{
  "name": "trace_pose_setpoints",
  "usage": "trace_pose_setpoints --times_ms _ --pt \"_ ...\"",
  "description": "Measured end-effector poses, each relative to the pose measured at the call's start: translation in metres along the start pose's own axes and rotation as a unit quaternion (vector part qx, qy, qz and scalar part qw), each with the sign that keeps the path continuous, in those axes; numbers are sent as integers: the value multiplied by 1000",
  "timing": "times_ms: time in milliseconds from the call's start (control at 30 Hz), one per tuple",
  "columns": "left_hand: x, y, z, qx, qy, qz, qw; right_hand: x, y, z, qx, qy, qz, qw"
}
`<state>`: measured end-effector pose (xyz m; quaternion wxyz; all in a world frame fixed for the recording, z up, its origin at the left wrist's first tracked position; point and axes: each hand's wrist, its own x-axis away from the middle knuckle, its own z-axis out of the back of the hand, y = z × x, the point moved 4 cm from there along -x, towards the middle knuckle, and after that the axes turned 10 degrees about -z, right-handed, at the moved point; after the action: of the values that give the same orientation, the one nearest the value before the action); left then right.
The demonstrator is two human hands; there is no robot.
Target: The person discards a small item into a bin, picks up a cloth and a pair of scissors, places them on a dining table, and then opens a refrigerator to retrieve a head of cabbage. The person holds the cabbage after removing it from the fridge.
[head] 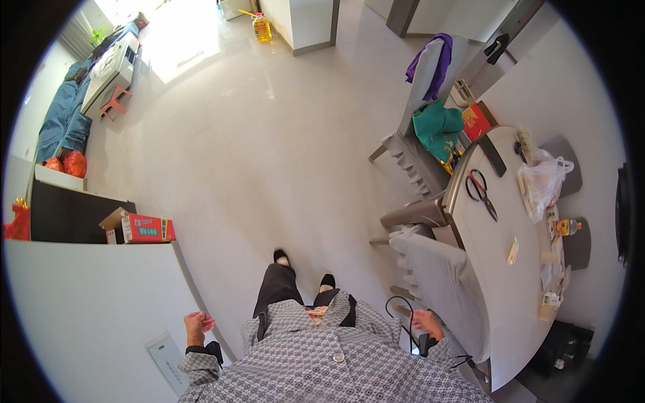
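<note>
My left hand (pixel 198 323) hangs beside the white cabinet (pixel 101 282), its fingers loosely curled and nothing visible in them. On the other side, my right hand (pixel 426 323) is near the grey fabric-covered chair (pixel 438 272). A black cable (pixel 387 304) loops past its fingers, which are blurred; whether they touch the cable is unclear. Black straps with small devices circle both wrists. To my right stands a curved white dining table (pixel 504 312), bearing black-handled scissors (pixel 482 194), a clear plastic bag (pixel 544 184) and a bottle of orange liquid (pixel 568 227).
Ahead stretches a pale floor (pixel 242 151). A second covered chair (pixel 428 80) carries a purple cloth (pixel 443 65) and a green bag (pixel 437 123). At left are a red carton (pixel 148 228), a pink stool (pixel 116 103) and a blue sofa (pixel 58 118). An oil jug (pixel 262 28) stands by the far wall corner.
</note>
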<state>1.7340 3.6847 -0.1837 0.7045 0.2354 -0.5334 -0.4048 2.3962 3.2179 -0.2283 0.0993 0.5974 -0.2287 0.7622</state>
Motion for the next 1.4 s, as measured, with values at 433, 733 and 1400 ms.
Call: trace_pose_setpoints --times_ms 433,733,1400 --pt "-301 188 -86 -5 -62 30 998 22 -305 -66 14 63 -10 998" --pt "-490 371 -177 -123 -155 -130 972 25 -506 -85 122 158 134 971" --pt "-569 618 -453 -61 -149 -64 985 -12 -960 33 32 113 359 926"
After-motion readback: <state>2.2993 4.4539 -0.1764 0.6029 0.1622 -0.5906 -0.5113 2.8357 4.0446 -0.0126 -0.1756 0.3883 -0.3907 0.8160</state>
